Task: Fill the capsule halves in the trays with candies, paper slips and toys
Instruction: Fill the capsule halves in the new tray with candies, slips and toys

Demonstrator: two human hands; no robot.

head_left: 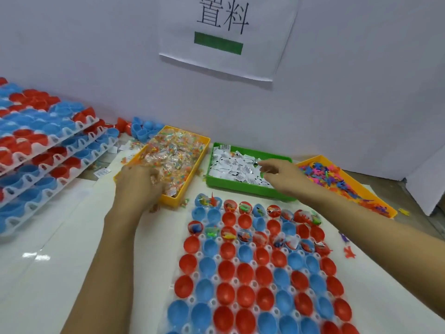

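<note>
While your left hand (137, 186) digs into the near end of the yellow bin (192, 174), its fingers are curled down among the wrapped candies (171, 155) and seem to gather some, though the fingertips are buried and you cannot tell exactly what they hold; your right hand (281, 174) reaches over the green bin (240, 186), thumb and forefinger drawn together just above the paper slips (236, 165), and whether a slip is pinched between them cannot be told, since the motion blurs them. To the right of the green bin sits an orange bin (361, 189) heaped with small coloured toys (322, 174); a few toys lie loose on the white table (60, 249) beside it. Directly in front of you lies the white tray (202, 255) of red and blue capsule halves (248, 295), open side up; the farthest row and the third row from the back already carry candies, slips and toys, while the second row and all the nearer rows hold nothing. At your far left a stack of trays (48, 150) stands tilted, loaded with more red and blue halves; behind the yellow bin some loose blue halves (142, 130) rest against the wall; a few stray slips and candies lie on the table between the stack and the yellow bin. On the wall hangs a paper sign (228, 37) with printed characters and a green bar.
</note>
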